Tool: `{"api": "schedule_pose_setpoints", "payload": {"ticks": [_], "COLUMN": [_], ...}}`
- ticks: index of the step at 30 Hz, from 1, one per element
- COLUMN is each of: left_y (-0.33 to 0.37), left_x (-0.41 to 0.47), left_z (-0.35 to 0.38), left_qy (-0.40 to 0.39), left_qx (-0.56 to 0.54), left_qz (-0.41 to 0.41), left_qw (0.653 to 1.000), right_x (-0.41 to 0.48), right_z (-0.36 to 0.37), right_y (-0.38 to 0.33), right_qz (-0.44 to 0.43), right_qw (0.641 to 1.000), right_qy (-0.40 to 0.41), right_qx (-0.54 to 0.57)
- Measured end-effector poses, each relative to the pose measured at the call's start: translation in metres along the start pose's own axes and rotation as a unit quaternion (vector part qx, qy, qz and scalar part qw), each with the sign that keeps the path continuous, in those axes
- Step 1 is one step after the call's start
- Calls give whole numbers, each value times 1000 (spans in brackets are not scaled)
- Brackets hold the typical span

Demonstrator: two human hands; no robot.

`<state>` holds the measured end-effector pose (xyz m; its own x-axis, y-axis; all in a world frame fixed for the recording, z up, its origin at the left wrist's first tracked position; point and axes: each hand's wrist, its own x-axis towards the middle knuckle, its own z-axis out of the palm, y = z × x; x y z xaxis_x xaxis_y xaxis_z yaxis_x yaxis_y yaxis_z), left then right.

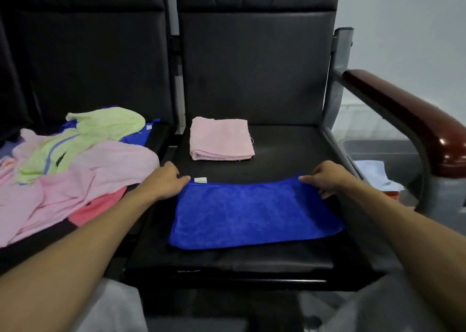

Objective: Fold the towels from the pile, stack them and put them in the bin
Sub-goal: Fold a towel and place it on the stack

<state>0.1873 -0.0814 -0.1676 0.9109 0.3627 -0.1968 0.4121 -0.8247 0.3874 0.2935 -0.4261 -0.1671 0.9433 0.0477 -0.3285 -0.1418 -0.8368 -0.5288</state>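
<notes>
Blue towel point(254, 213) lies flat on the black seat point(290, 145); my left hand point(166, 179) and right hand point(327, 178) each pinch a far corner. Folded pink towel point(220, 139) sits behind it, the pile point(73, 163) on the seat to my left.

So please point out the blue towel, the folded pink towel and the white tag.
blue towel point(252, 213): head view, middle of the cloth.
folded pink towel point(220, 139): head view, top face.
white tag point(200, 180): head view, tag centre.

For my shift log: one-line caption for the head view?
Both hands pinch the blue towel's far corners; folded pink towel behind.
</notes>
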Motion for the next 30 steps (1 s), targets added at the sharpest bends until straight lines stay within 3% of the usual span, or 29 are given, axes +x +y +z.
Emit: {"api": "schedule_pose_setpoints", "payload": {"ticks": [5,9,14,21,26,30], "left_y": [4,0,2,39,92,145], "left_x": [-20,-29,-38,-48,-49,-54], "left_z": [-7,-6,-1,8,22,52], "left_qy": [-108,-148,-141,-125,-80,-99], "left_qx": [109,109,-141,-413,-475,-444], "left_qz": [-41,3,26,-30,-7,46], "left_qw": [987,983,980,902,876,889], "right_x": [-20,-31,-34,-31,-31,-30], "right_z": [1,-4,-4,-6,-8,-10], "right_y": [2,8,22,34,39,48], "right_qz": [46,41,-6,-34,-46,-55], "right_qw": [995,992,990,976,953,942], "right_qy": [-72,-112,-137,-172,-205,-219], "right_qx": [-48,-37,28,130,216,249]}}
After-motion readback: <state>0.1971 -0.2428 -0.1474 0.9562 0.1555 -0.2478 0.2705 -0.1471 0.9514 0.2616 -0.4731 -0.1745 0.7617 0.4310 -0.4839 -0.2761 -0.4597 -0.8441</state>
